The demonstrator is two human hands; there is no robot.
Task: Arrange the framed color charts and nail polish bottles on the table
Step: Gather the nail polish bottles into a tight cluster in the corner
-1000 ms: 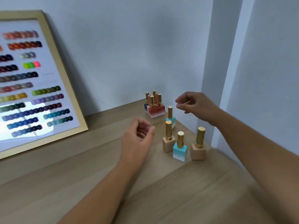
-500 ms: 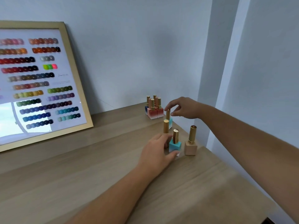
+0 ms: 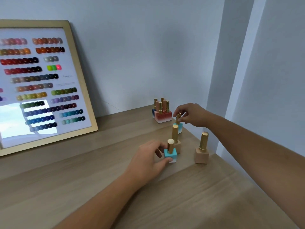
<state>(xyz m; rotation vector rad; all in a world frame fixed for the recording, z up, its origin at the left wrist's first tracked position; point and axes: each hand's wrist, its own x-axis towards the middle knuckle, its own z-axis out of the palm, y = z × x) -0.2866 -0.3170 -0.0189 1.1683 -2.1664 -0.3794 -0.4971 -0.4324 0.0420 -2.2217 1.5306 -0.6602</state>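
A gold-framed color chart [image 3: 82, 90] leans against the wall at the left of the wooden table [image 3: 82, 171]. My left hand [image 3: 148, 161] grips the base of a near turquoise nail polish bottle [image 3: 170, 153] with a gold cap. My right hand [image 3: 193, 114] pinches the gold cap of a far turquoise bottle [image 3: 179, 127]. A beige bottle [image 3: 175, 139] stands between those two. Another beige bottle [image 3: 201, 150] stands alone to the right, near the table's edge. A tight cluster of red and blue bottles [image 3: 161, 113] sits at the back by the wall.
The table's right edge runs diagonally just past the beige bottle, beside a wall corner [image 3: 231, 80]. The chart's glass shows a bright window reflection [image 3: 11, 119] at lower left. Bare wood lies in front of the chart and toward me.
Both hands came down from the air onto the bottles: the left one closed around the near turquoise bottle, the right one took the cap of the far turquoise bottle. The view shifted left.
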